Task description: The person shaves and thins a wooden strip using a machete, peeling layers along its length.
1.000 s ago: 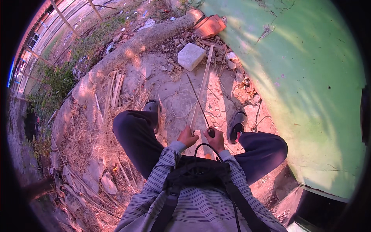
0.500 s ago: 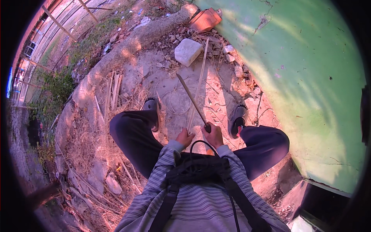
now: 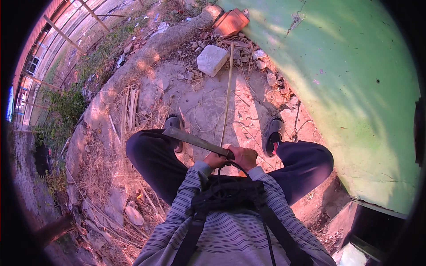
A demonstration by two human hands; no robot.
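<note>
My right hand (image 3: 245, 157) is closed round the dark handle of a machete (image 3: 191, 140). Its broad blade points to the left, crossing above my left hand and reaching over my left knee. My left hand (image 3: 214, 160) is closed on the near end of a long, thin bamboo strip (image 3: 228, 93), which stretches away from me toward the white block. The two hands are close together in front of my waist, and the machete's handle end lies across the strip near my left fingers. The exact contact between blade and strip is hidden.
A white block (image 3: 212, 60) sits ahead, beside broken bricks and an orange tile (image 3: 230, 23). A green wall (image 3: 337, 84) rises on the right. Split strips (image 3: 130, 106) and dry shavings lie to the left, near a thick trunk-like log (image 3: 133, 68).
My right hand has swung the machete from pointing forward to pointing left, bringing it across the strip beside my left hand. The strip stands slightly more upright in view.
</note>
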